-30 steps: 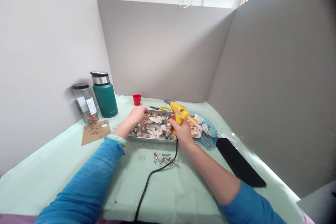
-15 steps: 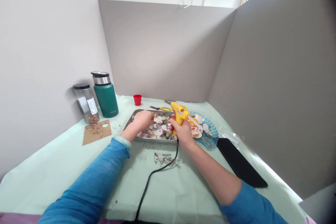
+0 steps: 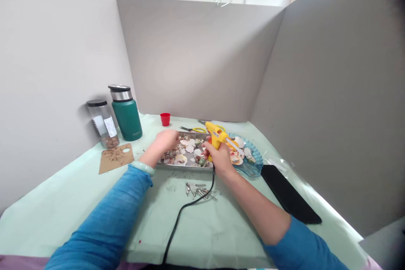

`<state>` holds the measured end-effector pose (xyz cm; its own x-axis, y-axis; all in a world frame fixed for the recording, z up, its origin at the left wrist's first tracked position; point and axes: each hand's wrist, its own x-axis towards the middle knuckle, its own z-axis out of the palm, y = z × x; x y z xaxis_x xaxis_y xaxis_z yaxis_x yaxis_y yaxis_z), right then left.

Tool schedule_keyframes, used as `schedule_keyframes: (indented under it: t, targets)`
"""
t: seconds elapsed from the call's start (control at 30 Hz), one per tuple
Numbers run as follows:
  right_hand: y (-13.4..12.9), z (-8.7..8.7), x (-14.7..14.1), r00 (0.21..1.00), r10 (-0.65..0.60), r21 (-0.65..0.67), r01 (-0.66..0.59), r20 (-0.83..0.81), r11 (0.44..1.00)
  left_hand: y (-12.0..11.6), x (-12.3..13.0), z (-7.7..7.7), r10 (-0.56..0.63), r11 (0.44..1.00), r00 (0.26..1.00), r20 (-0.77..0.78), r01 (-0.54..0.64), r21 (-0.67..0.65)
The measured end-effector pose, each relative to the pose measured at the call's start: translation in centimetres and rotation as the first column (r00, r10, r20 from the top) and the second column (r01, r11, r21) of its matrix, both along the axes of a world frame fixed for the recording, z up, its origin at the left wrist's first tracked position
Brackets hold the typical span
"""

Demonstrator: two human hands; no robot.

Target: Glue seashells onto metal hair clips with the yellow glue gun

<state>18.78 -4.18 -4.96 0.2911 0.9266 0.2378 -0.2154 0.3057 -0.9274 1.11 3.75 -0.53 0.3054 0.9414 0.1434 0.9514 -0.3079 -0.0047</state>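
My right hand [image 3: 219, 157] is wrapped round the handle of a yellow glue gun [image 3: 216, 134], a white glue stick jutting from its rear. My left hand [image 3: 167, 140] is over the left part of a metal tray [image 3: 186, 168] of shells; its fingertips point down and are too hidden to tell whether they hold anything. White shells [image 3: 190, 149] and a small green one [image 3: 202, 162] lie in the tray. A blue scalloped plate [image 3: 257, 164] with more shells is just right of the glue gun.
A green bottle [image 3: 127, 120], a clear jar [image 3: 103, 124] and a brown card [image 3: 116, 158] are on the left. Behind the tray are a red cup [image 3: 165, 119] and scissors [image 3: 198, 130]. Metal clips [image 3: 199, 190] and a black cable [image 3: 180, 215] lie in front; a black slab [image 3: 289, 194] is on the right.
My left hand has moved left over the tray, uncovering more shells. My right hand and the glue gun have hardly moved.
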Motion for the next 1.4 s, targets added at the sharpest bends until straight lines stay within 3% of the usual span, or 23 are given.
schedule_keyframes:
  t: [0.17,0.23,0.4,0.47,0.57,0.67,0.77,0.87,0.93,1.0,1.07,1.17,1.27,1.4]
  targets:
    - [0.1,-0.1,0.0,1.000,0.009,-0.002,-0.009,0.014,1.000,0.8,-0.9,0.0,0.080,0.988,0.997,-0.010,-0.081,-0.129]
    - [0.0,0.0,0.1,1.000,0.010,-0.004,-0.010,0.023,1.000,0.9,-0.5,-0.6,0.043,0.988,0.999,0.033,-0.037,-0.147]
    - [-0.1,0.2,0.1,0.998,0.003,-0.006,-0.003,0.057,1.000,1.3,-0.5,-1.1,-0.042,0.983,0.914,0.403,0.111,-0.148]
    - [-0.1,0.2,0.1,0.998,0.006,-0.004,-0.006,0.059,1.000,1.4,-1.0,-1.0,-0.025,0.987,0.905,0.424,0.089,-0.132]
    - [0.0,0.1,0.1,0.999,0.008,0.003,-0.008,0.053,1.000,1.6,-1.3,-1.1,0.058,0.968,0.905,0.421,0.051,-0.244]
    - [0.0,0.0,0.1,0.999,0.009,0.006,-0.010,0.052,1.000,1.7,-0.9,-1.7,0.088,0.927,0.849,0.522,0.123,-0.355]
    - [0.0,0.0,0.2,0.998,0.015,-0.005,-0.015,0.058,1.000,2.1,-0.5,-2.4,0.060,0.919,0.775,0.629,0.203,-0.338]
    - [0.0,0.1,0.1,0.998,0.015,-0.008,-0.015,0.058,1.000,2.4,-0.5,-2.7,0.070,0.943,0.783,0.618,0.150,-0.297]
    - [0.0,0.1,0.1,0.998,0.014,-0.007,-0.013,0.058,1.000,2.3,-0.5,-2.7,0.087,0.917,0.784,0.615,0.179,-0.358]
    - [0.0,0.0,0.1,0.998,0.017,-0.005,-0.016,0.061,1.000,1.8,-0.3,-2.3,0.103,0.848,0.695,0.712,0.313,-0.428]
    - [0.0,0.0,0.1,0.998,0.017,-0.005,-0.017,0.065,1.000,1.2,0.1,-1.7,0.149,0.797,0.489,0.859,0.455,-0.397]
    - [0.2,-0.2,0.1,0.997,0.007,-0.003,-0.007,0.073,1.000,0.4,0.4,-0.8,0.221,0.825,0.226,0.949,0.476,-0.305]
    - [0.3,-0.2,0.1,0.996,0.010,0.010,-0.011,0.085,1.000,0.1,0.1,-0.6,0.278,0.833,0.106,0.955,0.468,-0.294]
    - [0.3,-0.2,0.1,0.996,0.019,0.008,-0.019,0.084,1.000,0.4,-0.7,-1.3,0.280,0.851,0.044,0.959,0.452,-0.269]
